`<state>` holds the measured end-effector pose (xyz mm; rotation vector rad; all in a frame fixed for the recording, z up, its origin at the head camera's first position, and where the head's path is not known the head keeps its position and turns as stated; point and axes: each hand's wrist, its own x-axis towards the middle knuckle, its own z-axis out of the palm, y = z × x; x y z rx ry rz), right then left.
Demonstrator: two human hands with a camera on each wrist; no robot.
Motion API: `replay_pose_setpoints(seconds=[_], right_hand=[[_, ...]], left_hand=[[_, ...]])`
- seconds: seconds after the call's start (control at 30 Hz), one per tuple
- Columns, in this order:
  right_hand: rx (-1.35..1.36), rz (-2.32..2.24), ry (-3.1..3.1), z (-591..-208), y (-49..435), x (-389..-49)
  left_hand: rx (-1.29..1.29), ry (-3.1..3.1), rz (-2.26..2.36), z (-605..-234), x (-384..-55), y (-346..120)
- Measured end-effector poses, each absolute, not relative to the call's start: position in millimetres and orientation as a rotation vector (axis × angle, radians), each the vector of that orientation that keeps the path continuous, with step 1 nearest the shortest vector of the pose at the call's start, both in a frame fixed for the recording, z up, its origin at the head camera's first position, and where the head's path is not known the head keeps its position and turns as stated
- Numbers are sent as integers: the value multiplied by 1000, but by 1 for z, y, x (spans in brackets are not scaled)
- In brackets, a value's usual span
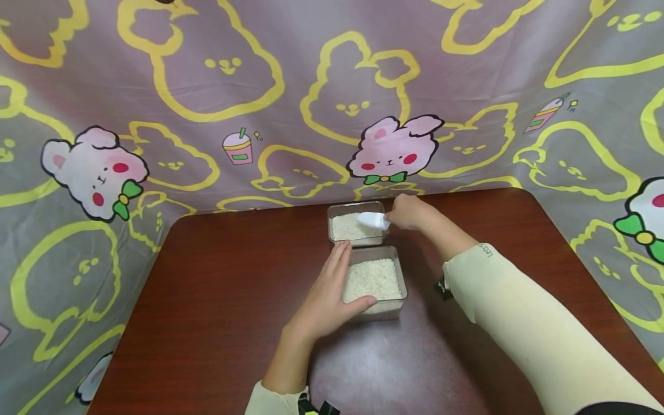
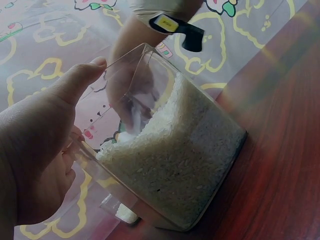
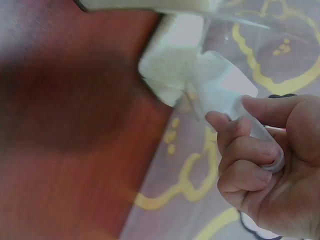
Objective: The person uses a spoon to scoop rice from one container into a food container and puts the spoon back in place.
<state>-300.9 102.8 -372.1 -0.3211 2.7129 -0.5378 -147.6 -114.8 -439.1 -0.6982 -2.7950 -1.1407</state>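
A clear rectangular container (image 1: 400, 291) filled with white rice (image 1: 374, 279) stands on the table. My left hand (image 1: 329, 291) holds it at its left side, thumb along the near rim and fingers by the far left corner. Behind it is a smaller clear container (image 1: 332, 237), also with rice (image 1: 344, 227) inside. My right hand (image 1: 412, 212) grips the handle of a white scoop (image 1: 372, 220) above the small container's right part. In the right wrist view the fingers (image 3: 247, 150) curl round the scoop's handle. What the scoop holds cannot be made out.
Both containers stand on a dark reddish-brown table (image 1: 233, 300), the small one near its back edge. A grey curtain (image 1: 290, 75) with yellow cartoon outlines hangs around the back and sides.
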Motion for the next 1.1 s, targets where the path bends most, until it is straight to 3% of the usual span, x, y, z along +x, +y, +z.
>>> replay_pose_setpoints(seconds=[0.4, 0.73, 1.1], right_hand=[[-476, -172, 2802, -353, 85, -298], [-794, 167, 2989, -352, 81, -278], [-936, 222, 3119, -352, 89, -269]], left_hand=[[-705, -2795, -1142, -439, -148, -115], [-706, -2806, -1137, -439, -148, -116], [-702, -2796, -1151, -438, -148, -115]])
